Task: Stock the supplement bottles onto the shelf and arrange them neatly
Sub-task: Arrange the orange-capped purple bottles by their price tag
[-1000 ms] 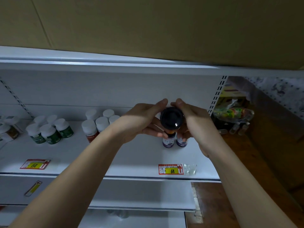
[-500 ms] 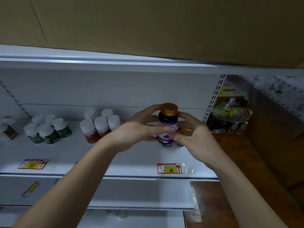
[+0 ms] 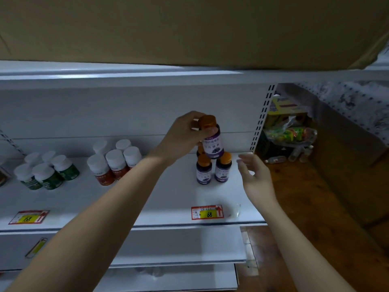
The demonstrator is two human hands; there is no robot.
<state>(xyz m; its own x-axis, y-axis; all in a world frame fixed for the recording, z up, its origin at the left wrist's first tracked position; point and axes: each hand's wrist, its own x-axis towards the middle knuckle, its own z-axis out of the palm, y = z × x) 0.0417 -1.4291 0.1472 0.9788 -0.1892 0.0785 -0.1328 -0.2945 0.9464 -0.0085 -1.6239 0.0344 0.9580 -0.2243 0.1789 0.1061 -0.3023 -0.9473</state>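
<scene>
Change: the right hand (image 3: 255, 175) has let go and drawn off to centre right, fingers spread, holding nothing.
Left hand (image 3: 185, 135): now alone pinches the purple-label bottle (image 3: 212, 140) at its orange cap.
Bottle: frame centre, above the shelved bottles (image 3: 213, 169) on the shelf (image 3: 164, 199).
Meaning: likely placement next.

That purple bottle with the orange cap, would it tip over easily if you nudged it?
Probably somewhat: the held bottle is taller than wide, so a high push may topple it. It looks rigid, since the left hand grips it without denting. Being round, it would likely roll if it fell on the shelf.
</scene>
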